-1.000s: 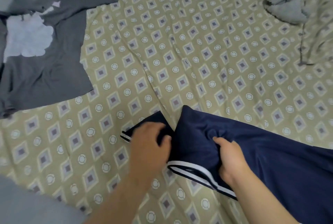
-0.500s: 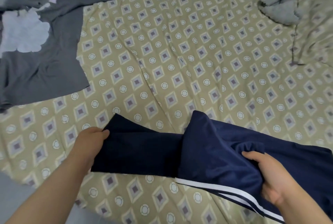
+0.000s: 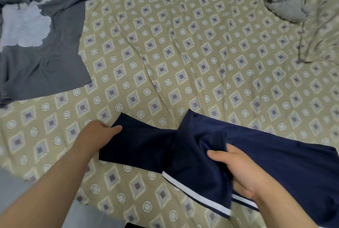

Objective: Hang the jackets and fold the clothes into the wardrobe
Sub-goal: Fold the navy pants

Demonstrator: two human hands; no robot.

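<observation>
Clutching navy garment point(image 3: 286, 158), both grips point(image 3: 99, 133) point(image 3: 244, 176)

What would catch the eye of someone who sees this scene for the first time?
The navy garment with white stripes, low in the middle, which the left hand grips at its edge and the right hand grips at a bunched fold. It lies on an olive patterned bed sheet; a grey T-shirt with a white print lies spread at the upper left.

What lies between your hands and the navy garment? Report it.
Nothing visible: the left hand pinches the navy garment at its left end; the right hand grips its bunched middle. The wardrobe is out of view.
</observation>
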